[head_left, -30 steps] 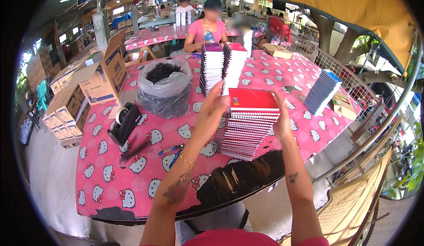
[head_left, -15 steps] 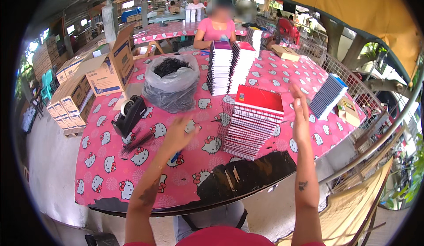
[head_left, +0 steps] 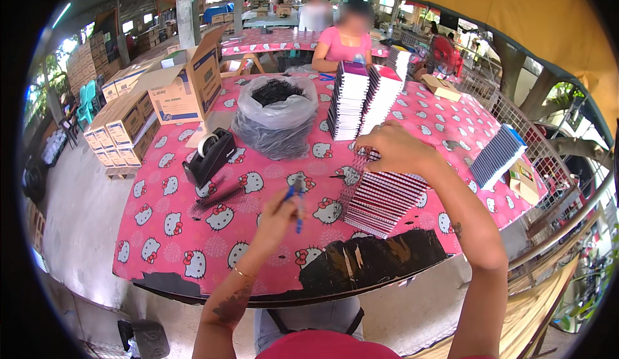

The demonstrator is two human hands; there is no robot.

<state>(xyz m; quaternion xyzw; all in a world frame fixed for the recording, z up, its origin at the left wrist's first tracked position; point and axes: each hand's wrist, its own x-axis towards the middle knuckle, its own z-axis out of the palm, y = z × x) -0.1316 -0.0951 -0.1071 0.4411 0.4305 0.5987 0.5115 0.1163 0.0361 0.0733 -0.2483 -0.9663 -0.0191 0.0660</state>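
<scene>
My left hand [head_left: 277,214] is closed around a pair of blue-handled pliers [head_left: 294,198], raised over the table left of a stack of red spiral notebooks [head_left: 383,199]. Across the top of that stack reaches my right hand [head_left: 400,149], its fingers bent and gripping at the spiral edge of the upper notebook. The hand covers most of the red cover, and its exact fingertip contact is hard to see. Loose black coil ends stick out along the stack's left side. Beyond stand a purple-topped notebook stack [head_left: 349,101] and a red-topped one [head_left: 382,98].
A plastic bag of black coils [head_left: 274,124] stands behind a black tape dispenser [head_left: 209,156]. Loose black coils [head_left: 219,194] lie nearby. Cartons [head_left: 184,88] sit at left, blue notebooks [head_left: 496,156] at right. A person in pink [head_left: 345,43] is across the table. Torn covering [head_left: 374,259] marks the near edge.
My left hand has picked up the blue-handled pliers from the table and lifted them. My right hand has moved from beside the red stack onto its top. The view has shifted slightly.
</scene>
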